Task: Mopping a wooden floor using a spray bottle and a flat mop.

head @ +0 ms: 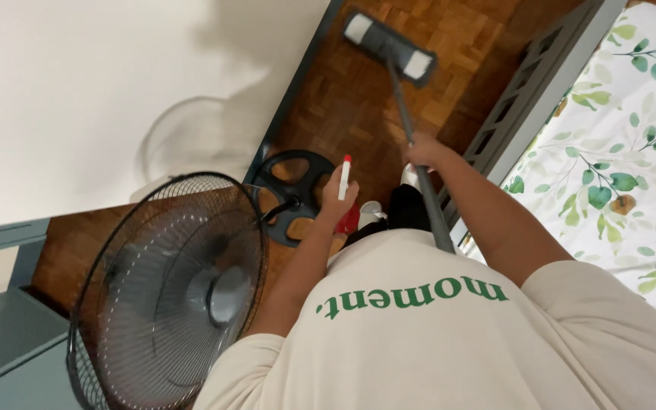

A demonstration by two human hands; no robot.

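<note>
Past my cream shirt and the standing fan, my right hand is wrapped around the mop handle, its flat head on the parquet floor near the wall, while my left hand pinches a white spray bottle, so I judge I'm mid-mopping

i'm standing with the fan sitting to my left, the bed lying to my right, the mop head resting ahead on the floor.

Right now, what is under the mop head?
Wooden parquet floor lies under the mop head, between the wall skirting and the bed frame. The patch directly beneath the pad is covered, so any dirt or wetness there cannot be seen.
</note>
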